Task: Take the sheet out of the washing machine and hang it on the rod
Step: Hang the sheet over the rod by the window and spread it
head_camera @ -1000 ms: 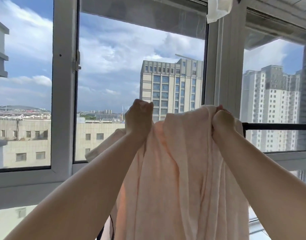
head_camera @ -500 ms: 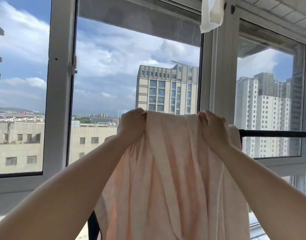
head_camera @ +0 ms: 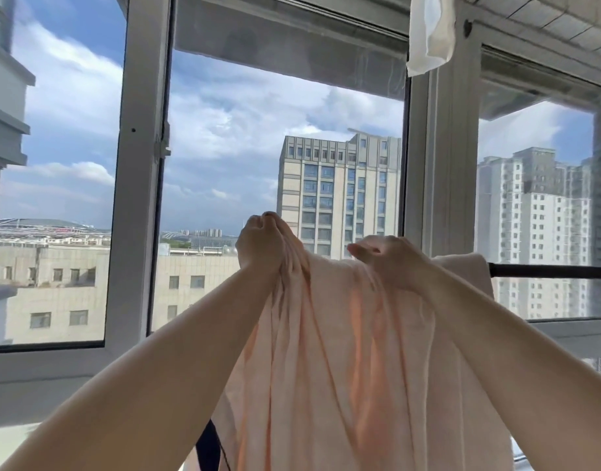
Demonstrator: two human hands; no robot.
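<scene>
Two hands work a pale peach sheet (head_camera: 343, 351) draped over the dark rod (head_camera: 547, 270) by the window: left hand (head_camera: 261, 246) bunches its top edge, right hand (head_camera: 390, 263) clutches the fold. Soft, limp and probably damp-heavy, it is best gripped along that upper edge.

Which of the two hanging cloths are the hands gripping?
The peach sheet, gripped by the left hand and right hand; the white cloth hangs untouched above.
</scene>
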